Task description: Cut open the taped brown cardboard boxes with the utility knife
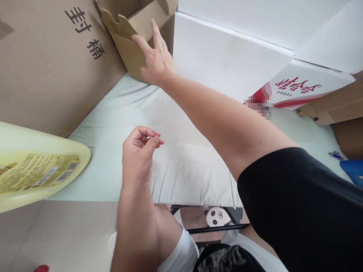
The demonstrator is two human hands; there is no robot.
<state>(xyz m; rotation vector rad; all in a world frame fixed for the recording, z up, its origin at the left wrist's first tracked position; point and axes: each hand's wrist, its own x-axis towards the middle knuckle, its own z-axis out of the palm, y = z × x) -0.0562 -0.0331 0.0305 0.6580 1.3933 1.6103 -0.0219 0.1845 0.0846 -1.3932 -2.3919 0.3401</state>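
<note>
My right hand [159, 62] is stretched far forward with its fingers spread, in front of an open brown cardboard box [127, 51]. Its fingertips overlap the box's near flap; I cannot tell whether they touch it. No object shows in that hand. My left hand [140, 141] is raised over the table's pale cloth cover [193, 166], fingers curled and thumb tip brought to the fingertips. Whatever may lie in this pinch is too small or too hidden to make out.
A large brown carton [51, 71] with black characters stands at the left. Nearer, a pale yellow plastic jug [56, 151] lies in view. White cartons [227, 53] line the back right, one [309, 83] printed red. A blue object [351, 172] sits at the right edge.
</note>
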